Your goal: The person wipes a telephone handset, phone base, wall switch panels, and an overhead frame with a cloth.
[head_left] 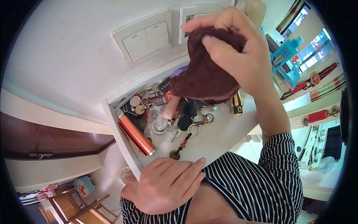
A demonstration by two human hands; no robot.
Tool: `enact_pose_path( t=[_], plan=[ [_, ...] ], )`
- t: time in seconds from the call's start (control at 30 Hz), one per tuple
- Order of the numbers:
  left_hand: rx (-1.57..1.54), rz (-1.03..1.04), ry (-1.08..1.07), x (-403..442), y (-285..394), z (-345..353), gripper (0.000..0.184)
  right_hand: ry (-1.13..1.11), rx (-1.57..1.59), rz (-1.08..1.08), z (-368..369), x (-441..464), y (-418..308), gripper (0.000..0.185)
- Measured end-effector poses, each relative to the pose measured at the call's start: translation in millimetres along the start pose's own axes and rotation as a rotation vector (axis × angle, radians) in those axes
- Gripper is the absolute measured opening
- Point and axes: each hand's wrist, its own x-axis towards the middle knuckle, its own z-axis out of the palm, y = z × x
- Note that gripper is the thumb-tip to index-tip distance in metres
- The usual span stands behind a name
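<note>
My right hand is raised at the upper centre, its thumb and fingers pinching a dark brown ribbed cloth. The cloth hangs over a white drawer. From the cloth's lower left end sticks a finger-like, skin-coloured shape; I cannot tell what it belongs to. Near the drawer's front edge my left hand lies with fingers stretched out and holds nothing visible. Between the hands are keys with a beaded keychain, a clear plastic bag and a black key fob.
An orange cylinder lies along the drawer's left side, and a yellow-black screwdriver handle at its right. White switches are on the wall behind. A blue bottle stands at the upper right. Wooden chairs are at the lower left.
</note>
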Motion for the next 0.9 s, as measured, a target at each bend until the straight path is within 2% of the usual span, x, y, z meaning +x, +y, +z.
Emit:
enact_pose_path(
  t=[0.03, 0.1, 0.23, 0.3, 0.33, 0.4, 0.43, 0.47, 0.5, 0.6, 0.73, 0.77, 0.83, 0.9],
  plan=[
    [0.004, 0.001, -0.003, 0, 0, 0, 0.031, 0.004, 0.002, -0.001, 0, 0, -1, 0.013],
    [-0.006, -0.007, 0.017, 0, 0, -1, 0.030, -0.062, 0.215, 0.061, 0, -1, -4, 0.018],
    [0.013, -0.001, 0.016, -1, -1, 0, 0.029, -0.088, 0.269, 0.040, -3, -2, 5, 0.015],
    [-0.003, -0.017, 0.002, -1, 0, -1, 0.028, -0.049, 0.402, 0.217, -2, -4, 0, 0.018],
    [0.010, -0.020, -0.012, 0, 0, -1, 0.028, -0.037, 0.417, 0.217, -2, -4, 1, 0.018],
    [-0.002, -0.012, 0.007, 1, 0, -1, 0.027, 0.007, 0.384, 0.243, -4, -4, 7, 0.029],
    [0.020, -0.010, -0.024, -1, -1, -3, 0.036, 0.024, 0.266, 0.192, -3, -4, 10, 0.027],
    [0.027, -0.012, -0.031, 0, 0, -3, 0.036, 0.030, 0.274, 0.192, -4, 0, 17, 0.027],
    [0.033, -0.014, -0.029, 0, 0, -3, 0.035, 0.049, -0.056, -0.148, -6, 7, 27, 0.025],
    [0.033, -0.014, -0.032, 1, -1, -1, 0.035, 0.124, -0.466, -0.483, 3, 7, 27, 0.027],
    [0.029, -0.005, -0.035, 1, 0, -2, 0.034, 0.048, -0.621, -0.283, 21, 5, 8, 0.027],
    [0.028, -0.004, -0.036, 1, 0, -2, 0.034, 0.078, -0.429, -0.009, 25, 9, 2, 0.028],
    [0.020, 0.009, -0.034, 2, -1, 0, 0.035, 0.110, -0.233, 0.266, 23, 12, -11, 0.031],
    [0.014, 0.015, -0.037, 2, -1, 1, 0.035, -0.022, -0.326, 0.233, 20, 9, -19, 0.037]
  ],
)
